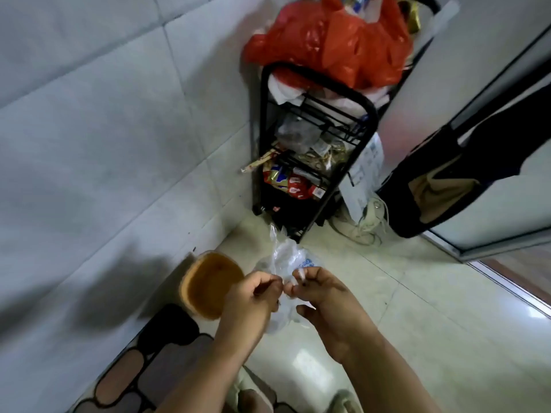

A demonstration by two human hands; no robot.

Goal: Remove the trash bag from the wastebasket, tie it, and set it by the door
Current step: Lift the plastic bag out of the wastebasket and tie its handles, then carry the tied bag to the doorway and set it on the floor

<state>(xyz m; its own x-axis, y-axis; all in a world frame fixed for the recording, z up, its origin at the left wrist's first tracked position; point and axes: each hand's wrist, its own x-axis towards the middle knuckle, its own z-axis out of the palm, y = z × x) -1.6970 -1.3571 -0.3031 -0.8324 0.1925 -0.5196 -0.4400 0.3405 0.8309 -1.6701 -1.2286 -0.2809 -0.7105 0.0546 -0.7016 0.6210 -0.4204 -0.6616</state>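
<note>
A small clear plastic trash bag [286, 257] with blue print hangs in the air between my hands, above the tiled floor. My left hand [253, 293] pinches one part of its top. My right hand [322, 290] pinches the other part, fingertips almost touching the left ones. The bag's lower part shows below my hands. An orange-brown round wastebasket [208, 284] stands on the floor by the wall, left of my hands, with no bag seen inside.
A black wire cart [313, 162] with snack packets and a red plastic bag [334, 43] on top stands in the corner. Cables [369, 225] lie beside it. A dark garment [465, 180] hangs by a door frame at the right. A patterned mat [143, 365] lies at the lower left.
</note>
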